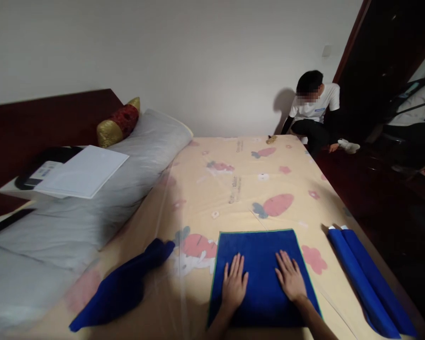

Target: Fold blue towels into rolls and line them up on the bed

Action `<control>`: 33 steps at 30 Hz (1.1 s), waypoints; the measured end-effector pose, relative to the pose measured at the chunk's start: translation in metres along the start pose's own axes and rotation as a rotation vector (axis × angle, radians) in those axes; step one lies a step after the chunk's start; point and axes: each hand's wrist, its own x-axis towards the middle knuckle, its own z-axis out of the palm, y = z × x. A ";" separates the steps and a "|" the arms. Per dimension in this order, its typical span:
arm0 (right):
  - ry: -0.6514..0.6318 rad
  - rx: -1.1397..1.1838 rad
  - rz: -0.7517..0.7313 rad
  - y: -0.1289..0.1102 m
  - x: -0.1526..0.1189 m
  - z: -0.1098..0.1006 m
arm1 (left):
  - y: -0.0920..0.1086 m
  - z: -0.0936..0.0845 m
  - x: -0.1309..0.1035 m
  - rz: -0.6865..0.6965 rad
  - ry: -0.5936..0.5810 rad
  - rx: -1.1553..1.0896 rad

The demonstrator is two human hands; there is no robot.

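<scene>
Both palms flat, left hand point(234, 283) & right hand point(289, 278) press blue towel point(262, 274) spread at bed's point(233, 189) near edge, grasping nothing; looks unfolded yet, w/ two rolled towels point(370, 278) at right edge, crumpled cloth point(123, 283) left.

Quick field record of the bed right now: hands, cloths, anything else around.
left hand: flat, palm down on blue towel
right hand: flat on same towel
towel: spread flat on patterned bedsheet
rolled blue towels: right, near bed edge
crumpled blue cloth: left
grey duvet: left, papers on it
person: seated at far corner
</scene>
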 end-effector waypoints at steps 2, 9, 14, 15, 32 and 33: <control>0.045 -0.033 0.072 0.042 -0.022 -0.006 | -0.037 -0.007 -0.019 -0.060 0.014 0.044; 0.118 -0.036 0.118 0.023 -0.041 -0.024 | -0.018 -0.025 -0.033 -0.039 0.066 0.064; 0.000 0.089 -0.129 -0.073 -0.039 -0.018 | 0.067 -0.014 -0.039 0.090 0.090 -0.008; -0.009 0.098 -0.151 -0.081 -0.040 -0.016 | 0.074 -0.012 -0.041 0.104 0.098 -0.016; -0.026 -0.101 -0.131 0.057 -0.109 -0.046 | -0.082 -0.038 -0.108 0.176 0.095 0.184; -0.025 -0.100 -0.146 0.060 -0.110 -0.048 | -0.086 -0.042 -0.108 0.206 0.090 0.186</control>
